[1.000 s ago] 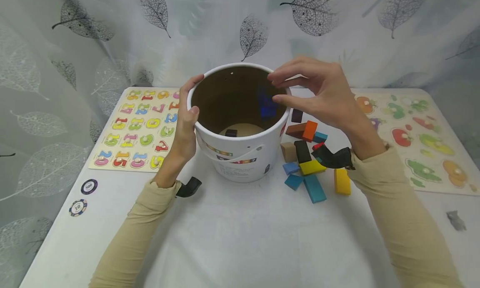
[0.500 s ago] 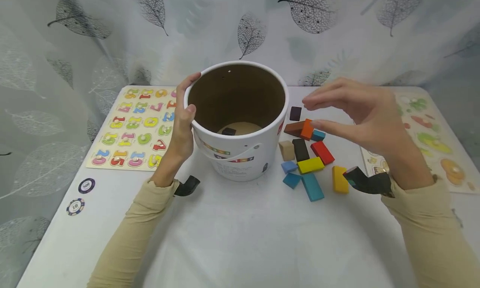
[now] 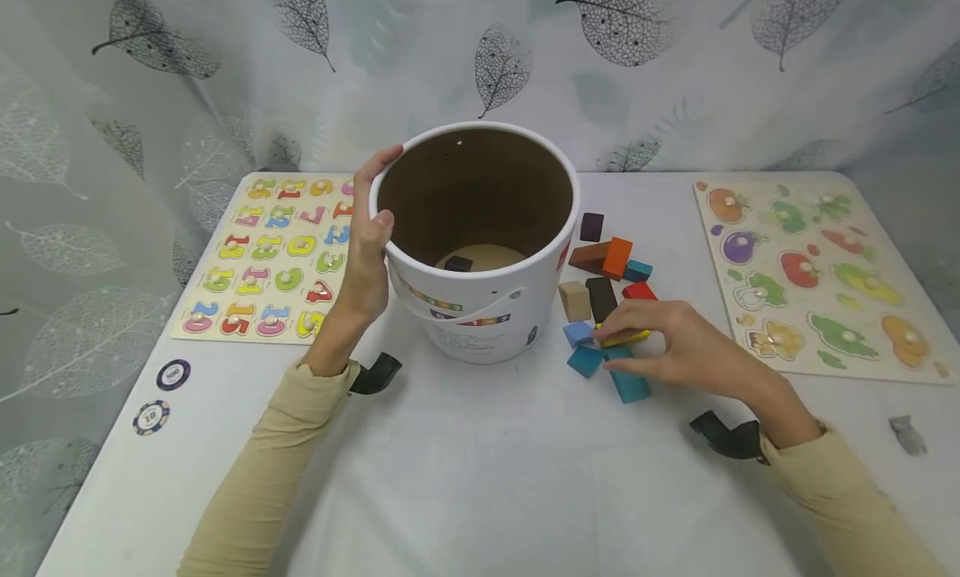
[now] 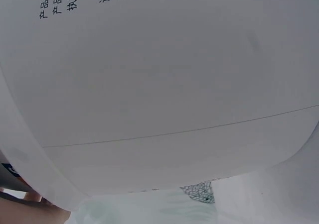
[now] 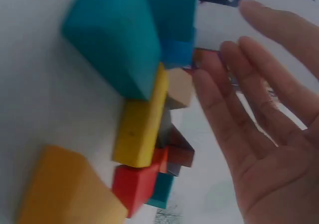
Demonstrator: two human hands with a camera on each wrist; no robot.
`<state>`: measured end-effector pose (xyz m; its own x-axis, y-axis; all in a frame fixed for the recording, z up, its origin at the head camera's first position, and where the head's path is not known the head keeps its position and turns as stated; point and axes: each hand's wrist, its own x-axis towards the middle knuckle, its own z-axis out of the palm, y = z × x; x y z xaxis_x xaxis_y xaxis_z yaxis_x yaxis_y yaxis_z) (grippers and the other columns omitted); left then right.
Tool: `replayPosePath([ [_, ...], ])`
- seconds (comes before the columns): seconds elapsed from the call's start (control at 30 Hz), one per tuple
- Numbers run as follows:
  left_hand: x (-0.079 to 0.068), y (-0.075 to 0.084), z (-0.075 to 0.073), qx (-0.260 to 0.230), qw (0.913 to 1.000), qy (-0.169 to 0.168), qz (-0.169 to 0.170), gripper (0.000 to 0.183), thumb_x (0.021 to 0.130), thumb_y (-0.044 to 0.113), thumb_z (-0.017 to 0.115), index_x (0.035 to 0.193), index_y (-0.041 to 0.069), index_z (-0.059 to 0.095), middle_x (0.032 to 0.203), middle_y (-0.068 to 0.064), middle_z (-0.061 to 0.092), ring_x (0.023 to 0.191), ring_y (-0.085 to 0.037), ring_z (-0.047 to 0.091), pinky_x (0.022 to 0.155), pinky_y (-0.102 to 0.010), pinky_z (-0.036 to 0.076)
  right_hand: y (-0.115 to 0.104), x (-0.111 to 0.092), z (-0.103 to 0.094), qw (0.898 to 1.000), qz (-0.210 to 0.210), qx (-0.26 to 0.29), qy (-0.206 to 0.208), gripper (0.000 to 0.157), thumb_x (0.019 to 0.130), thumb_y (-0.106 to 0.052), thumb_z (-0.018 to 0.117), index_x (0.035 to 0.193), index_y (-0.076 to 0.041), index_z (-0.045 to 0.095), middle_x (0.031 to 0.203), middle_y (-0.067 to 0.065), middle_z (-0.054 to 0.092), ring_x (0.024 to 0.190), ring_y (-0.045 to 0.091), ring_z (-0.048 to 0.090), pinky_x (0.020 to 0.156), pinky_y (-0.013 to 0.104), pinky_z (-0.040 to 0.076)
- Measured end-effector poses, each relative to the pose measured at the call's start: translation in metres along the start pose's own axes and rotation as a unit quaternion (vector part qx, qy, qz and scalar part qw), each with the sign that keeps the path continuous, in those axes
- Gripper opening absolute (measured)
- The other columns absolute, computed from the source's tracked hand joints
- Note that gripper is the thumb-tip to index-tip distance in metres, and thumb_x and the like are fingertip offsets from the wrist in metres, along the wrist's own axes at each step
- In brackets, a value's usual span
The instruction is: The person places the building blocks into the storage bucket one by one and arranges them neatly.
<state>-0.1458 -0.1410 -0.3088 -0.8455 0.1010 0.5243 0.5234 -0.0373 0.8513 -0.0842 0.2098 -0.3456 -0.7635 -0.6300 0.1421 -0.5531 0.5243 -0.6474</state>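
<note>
My left hand [image 3: 367, 264] grips the left rim of a white bucket [image 3: 480, 310], which stands upright. Inside, a dark block [image 3: 458, 263] lies on the bottom. My right hand [image 3: 667, 343] is over the coloured wooden blocks right of the bucket, thumb and fingers apart. Its fingertips are close to a small light blue block [image 3: 576, 333], a blue block [image 3: 585, 361] and a teal block [image 3: 630, 386]. Partly behind the fingers lies a yellow block [image 3: 639, 337]. In the right wrist view nothing shows between the extended fingers [image 5: 214, 102]; whether they touch a block I cannot tell.
A number puzzle board [image 3: 258, 260] lies at the left, a vegetable puzzle board [image 3: 817, 277] at the right. Two poker chips [image 3: 173, 374] lie at the front left. More blocks, including an orange one [image 3: 617, 258], lie behind the hand. A patterned curtain [image 3: 420, 60] hangs behind.
My right hand moved away from the bucket's right rim, then down to the blocks. A blurred blue block seen inside the bucket is out of sight now. My left hand has kept its grip.
</note>
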Motion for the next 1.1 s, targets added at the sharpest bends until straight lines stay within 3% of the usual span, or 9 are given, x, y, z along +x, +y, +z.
replayPosePath([
  [0.3, 0.0, 0.001, 0.001, 0.009, 0.9999, 0.003, -0.004, 0.085, 0.08, 0.068, 0.05, 0.147, 0.019, 0.033, 0.143, -0.006, 0.042, 0.13, -0.029, 0.039, 0.105, -0.046, 0.036, -0.008, 0.001, 0.025, 0.996, 0.057, -0.036, -0.06, 0.037, 0.076, -0.02, 0.083, 0.112, -0.017, 0.073, 0.107, -0.005, 0.069, 0.101, 0.014, 0.061, 0.085, 0.035, 0.057],
  [0.53, 0.0, 0.0, 0.0, 0.006, 1.0, 0.006, -0.005, 0.083, 0.08, 0.067, 0.049, 0.147, 0.019, 0.034, 0.144, -0.006, 0.042, 0.13, -0.029, 0.039, 0.105, -0.045, 0.035, -0.011, 0.005, 0.036, 0.995, 0.028, -0.054, -0.076, 0.033, 0.078, -0.018, 0.082, 0.11, -0.013, 0.073, 0.11, -0.004, 0.066, 0.11, 0.018, 0.061, 0.092, 0.036, 0.054],
  [0.8, -0.001, 0.0, 0.001, 0.007, 0.9999, 0.009, -0.007, 0.084, 0.08, 0.066, 0.05, 0.148, 0.018, 0.034, 0.143, -0.005, 0.042, 0.13, -0.027, 0.039, 0.105, -0.043, 0.035, -0.01, 0.001, 0.038, 0.994, 0.038, -0.069, -0.07, 0.036, 0.077, -0.011, 0.081, 0.112, -0.012, 0.073, 0.114, 0.0, 0.065, 0.114, 0.024, 0.06, 0.091, 0.038, 0.054],
  [1.1, 0.001, 0.0, 0.002, 0.002, 1.0, 0.004, -0.002, 0.087, 0.079, 0.07, 0.051, 0.147, 0.019, 0.034, 0.143, -0.006, 0.042, 0.13, -0.028, 0.04, 0.106, -0.042, 0.035, -0.007, 0.001, 0.031, 0.998, 0.003, -0.015, -0.056, 0.031, 0.075, -0.015, 0.083, 0.104, -0.02, 0.076, 0.109, -0.01, 0.069, 0.108, 0.014, 0.063, 0.091, 0.034, 0.054],
])
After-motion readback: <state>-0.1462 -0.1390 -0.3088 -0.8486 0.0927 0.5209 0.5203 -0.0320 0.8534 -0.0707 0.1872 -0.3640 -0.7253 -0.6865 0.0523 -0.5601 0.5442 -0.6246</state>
